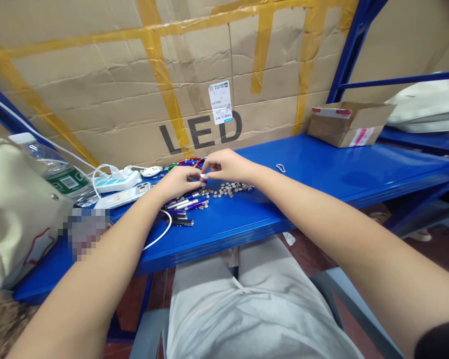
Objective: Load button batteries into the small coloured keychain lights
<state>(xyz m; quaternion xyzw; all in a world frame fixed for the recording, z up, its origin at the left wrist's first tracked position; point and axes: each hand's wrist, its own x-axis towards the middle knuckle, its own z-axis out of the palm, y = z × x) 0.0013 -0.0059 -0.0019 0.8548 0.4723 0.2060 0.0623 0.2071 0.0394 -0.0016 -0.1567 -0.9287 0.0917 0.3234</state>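
Observation:
My left hand and my right hand meet fingertip to fingertip just above the blue shelf. Between their pinched fingers is a small silver-ended piece, largely covered, with a hint of purple below it. Under my right hand lies a loose heap of button cells. Slim metal tubes in silver, blue, purple and black, like mini torch bodies, lie beside and below my left hand. Behind the hands is a row of red, green and blue tubes, partly hidden.
Left on the shelf are a power strip, a phone, a water bottle and a cloth bag. A white cable loops near the front edge. To the right are a carabiner and a cardboard box.

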